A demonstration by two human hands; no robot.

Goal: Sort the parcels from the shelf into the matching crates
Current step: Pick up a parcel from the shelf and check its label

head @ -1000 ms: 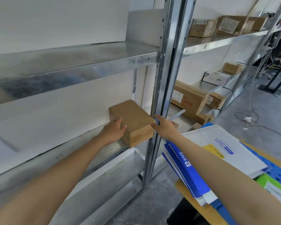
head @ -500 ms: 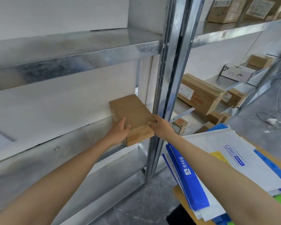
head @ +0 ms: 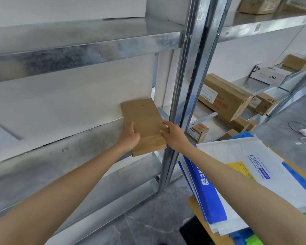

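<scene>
One brown cardboard parcel (head: 145, 121) lies at the front of the steel shelf (head: 88, 144), just left of the upright post (head: 189, 68). Two hands clamp it. The left hand (head: 129, 137) is at its 8 o'clock side with the thumb on top, and the right hand (head: 173, 135) is at 4 o'clock with fingers curled on the edge. One stack of mailers (head: 237, 156) lies at 4 o'clock, and one long labelled carton (head: 226, 96) at 2 o'clock.

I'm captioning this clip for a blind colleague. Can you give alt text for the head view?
The left hand and right hand hold a brown box by its sides at the front edge of a metal shelf. More boxes lie in the next bay, and a pile of mailers sits lower right.
</scene>
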